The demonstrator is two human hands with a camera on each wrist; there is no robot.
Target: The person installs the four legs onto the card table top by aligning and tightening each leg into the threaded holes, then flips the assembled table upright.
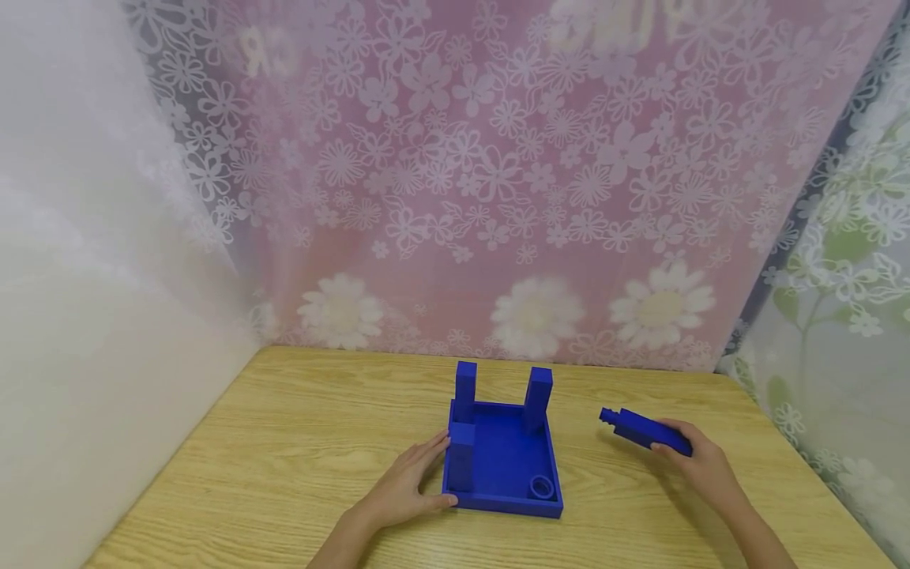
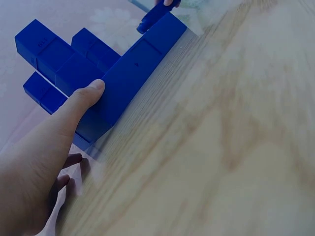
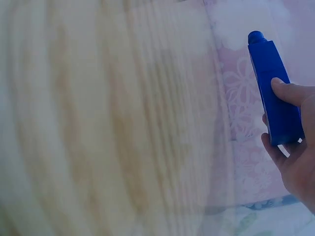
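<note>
A shallow blue tray [image 1: 508, 458] lies on the table with three square posts standing at its corners: a back-left post [image 1: 465, 391], a back-right post [image 1: 539, 399] and a front-left post [image 1: 461, 458]. A round ring-shaped socket [image 1: 541, 487] shows at the front-right corner. My left hand [image 1: 401, 486] holds the tray's front-left corner, its thumb [image 2: 91, 93] on the front wall and its fingers along the left side. Off to the right, my right hand [image 1: 704, 466] grips a loose blue square post [image 1: 647, 431] above the table. That post's narrower threaded end [image 3: 256, 37] points away from the palm.
The wooden table [image 1: 284, 442] ends at a pink flowered curtain [image 1: 462, 197] behind. A pale sheet [image 1: 107, 276] hangs on the left and a leaf-patterned curtain [image 1: 846, 316] on the right. Bare wood lies between the tray and the right hand.
</note>
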